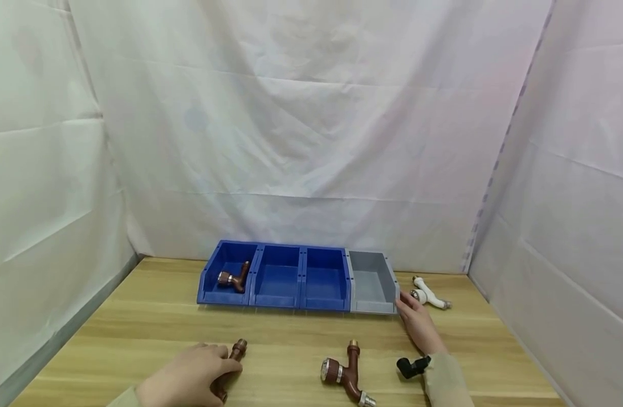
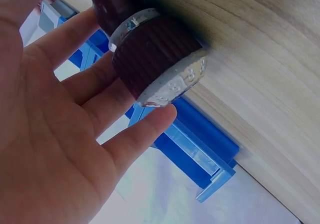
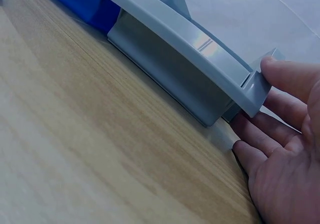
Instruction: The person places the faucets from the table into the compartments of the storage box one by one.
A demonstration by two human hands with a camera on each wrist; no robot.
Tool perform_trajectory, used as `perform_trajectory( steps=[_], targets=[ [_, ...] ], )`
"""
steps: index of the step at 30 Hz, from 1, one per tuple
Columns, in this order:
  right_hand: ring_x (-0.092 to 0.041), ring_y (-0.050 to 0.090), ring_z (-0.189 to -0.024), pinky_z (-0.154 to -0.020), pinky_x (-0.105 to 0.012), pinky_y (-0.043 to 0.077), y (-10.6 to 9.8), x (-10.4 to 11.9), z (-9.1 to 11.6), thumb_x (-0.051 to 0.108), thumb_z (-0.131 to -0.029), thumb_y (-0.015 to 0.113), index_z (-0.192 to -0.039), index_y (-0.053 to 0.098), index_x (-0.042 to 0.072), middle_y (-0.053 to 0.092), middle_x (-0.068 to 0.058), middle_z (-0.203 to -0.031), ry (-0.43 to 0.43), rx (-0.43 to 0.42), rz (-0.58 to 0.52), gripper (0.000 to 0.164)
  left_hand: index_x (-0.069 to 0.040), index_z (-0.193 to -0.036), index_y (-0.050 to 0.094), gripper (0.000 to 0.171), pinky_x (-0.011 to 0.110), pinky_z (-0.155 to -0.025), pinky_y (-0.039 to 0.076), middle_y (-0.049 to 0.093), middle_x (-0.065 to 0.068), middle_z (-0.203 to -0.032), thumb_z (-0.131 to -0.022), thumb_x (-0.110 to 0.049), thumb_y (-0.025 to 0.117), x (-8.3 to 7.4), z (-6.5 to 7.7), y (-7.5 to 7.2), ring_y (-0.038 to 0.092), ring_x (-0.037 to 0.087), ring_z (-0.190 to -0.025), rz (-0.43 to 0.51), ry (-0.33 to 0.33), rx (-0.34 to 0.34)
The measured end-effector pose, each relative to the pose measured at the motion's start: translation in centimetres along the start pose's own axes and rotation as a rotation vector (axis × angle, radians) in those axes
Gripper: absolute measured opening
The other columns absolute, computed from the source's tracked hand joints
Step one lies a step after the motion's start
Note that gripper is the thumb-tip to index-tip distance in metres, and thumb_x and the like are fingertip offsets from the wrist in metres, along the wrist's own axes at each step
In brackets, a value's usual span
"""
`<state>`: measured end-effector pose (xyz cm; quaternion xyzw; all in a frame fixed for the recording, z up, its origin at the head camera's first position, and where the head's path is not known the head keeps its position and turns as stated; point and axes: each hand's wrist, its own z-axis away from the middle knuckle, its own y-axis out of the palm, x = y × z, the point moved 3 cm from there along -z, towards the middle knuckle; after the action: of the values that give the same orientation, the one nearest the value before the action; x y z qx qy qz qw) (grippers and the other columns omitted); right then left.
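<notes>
My left hand (image 1: 186, 376) is low at the left of the wooden table, thumb and fingers around a brown faucet (image 1: 237, 350). In the left wrist view, the faucet's ribbed round handle (image 2: 155, 53) with its silvery cap shows in front of the fingers, close over the wood. My right hand (image 1: 418, 325) touches the right side of the grey bin (image 1: 373, 307). Seen from the right wrist, the thumb (image 3: 287, 73) lies at the bin's front corner and the fairly straight fingers reach along its outer side, their tips partly hidden.
Three blue bins (image 1: 274, 302) adjoin the grey one in a row; the leftmost holds another brown faucet (image 1: 237, 281). A third brown faucet (image 1: 349, 376) lies at front centre. Beside my right cuff is a black elbow-shaped piece (image 1: 412, 367). Behind that hand lies a white faucet (image 1: 429, 294).
</notes>
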<state>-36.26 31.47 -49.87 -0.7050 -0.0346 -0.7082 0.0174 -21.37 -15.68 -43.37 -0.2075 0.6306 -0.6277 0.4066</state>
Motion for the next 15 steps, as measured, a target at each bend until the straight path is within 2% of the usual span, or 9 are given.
perform_trajectory(
  steps=[4, 8, 15],
  targets=[
    [-0.028, 0.019, -0.142, -0.104, -0.021, 0.03, 0.07, -0.35, 0.0, 0.015, -0.102, 0.049, -0.151, 0.018, -0.008, 0.017, -0.023, -0.156, -0.01, -0.008, 0.013, 0.062, -0.032, -0.11, 0.069, 0.051, 0.042, -0.077, 0.048, 0.057, -0.014, -0.092, -0.071, -0.064, 0.074, 0.1, 0.04, 0.16, 0.052, 0.007, -0.08, -0.016, -0.003, 0.019],
    [-0.028, 0.02, -0.141, -0.1, -0.016, 0.033, 0.14, -0.36, 0.0, 0.015, -0.102, 0.05, -0.15, 0.019, -0.009, 0.019, -0.024, -0.155, -0.021, -0.018, 0.003, 0.062, -0.032, -0.108, 0.069, 0.048, 0.04, -0.075, 0.048, 0.056, -0.016, -0.09, -0.072, -0.062, 0.074, 0.25, -0.04, 0.2, 0.05, 0.005, -0.077, -0.008, 0.002, 0.024],
    [-0.025, 0.021, -0.14, -0.099, -0.014, 0.033, 0.12, -0.14, -0.09, 0.014, -0.102, 0.049, -0.151, 0.019, -0.007, 0.019, -0.021, -0.156, -0.01, -0.02, -0.001, 0.061, -0.034, -0.101, 0.069, 0.039, 0.042, -0.076, 0.048, 0.057, -0.017, -0.091, -0.072, -0.059, 0.076, 0.43, -0.29, 0.1, 0.052, 0.005, -0.078, 0.012, 0.006, 0.025]
  ],
)
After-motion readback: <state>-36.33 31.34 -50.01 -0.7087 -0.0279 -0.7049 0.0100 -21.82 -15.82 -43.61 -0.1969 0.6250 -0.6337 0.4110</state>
